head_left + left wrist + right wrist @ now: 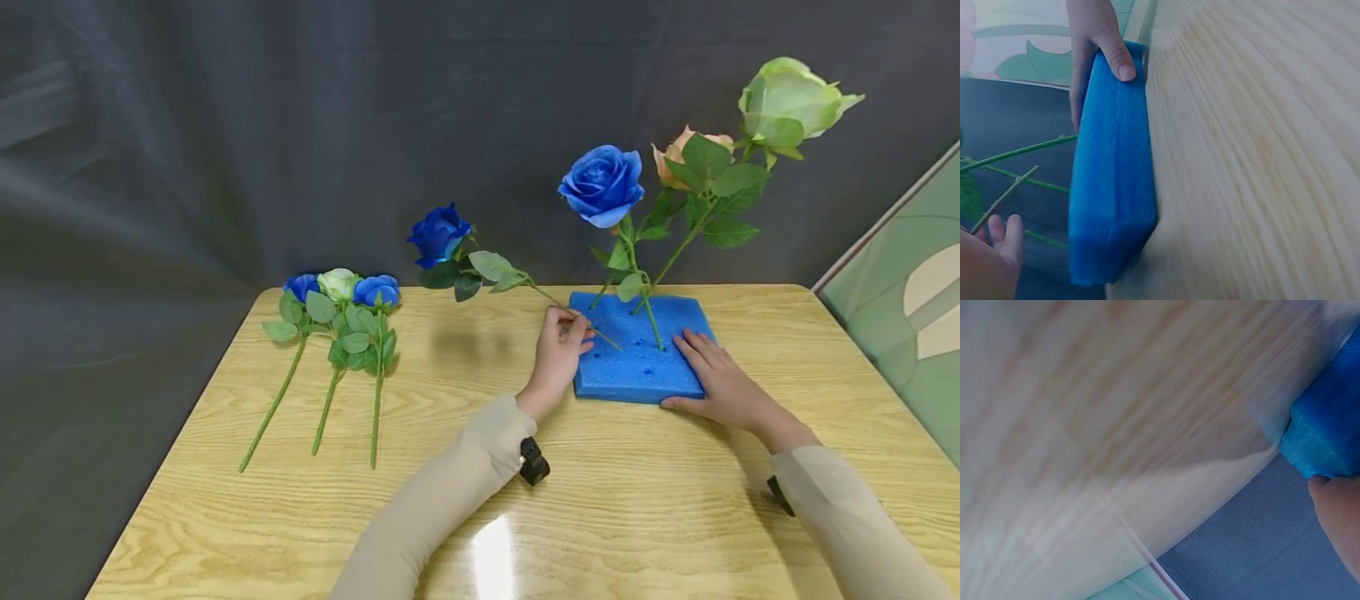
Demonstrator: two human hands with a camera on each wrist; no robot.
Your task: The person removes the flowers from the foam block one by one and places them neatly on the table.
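A blue foam block (637,367) lies on the wooden table (450,500). Three roses stand stuck in it: a blue rose (602,185), a peach rose (678,154) and a pale green rose (791,100). My left hand (561,343) pinches the thin stem of a dark blue rose (438,235), which leans left, its tip over the foam. My right hand (716,375) lies flat on the foam's right side, thumb at the front edge. In the left wrist view the foam block (1113,187) fills the middle, with the right hand's thumb (1119,62) on it.
Three more roses (341,333), two blue and one white-green, lie side by side on the table's left part. A dark cloth hangs behind the table. A green patterned panel (907,308) stands at the right.
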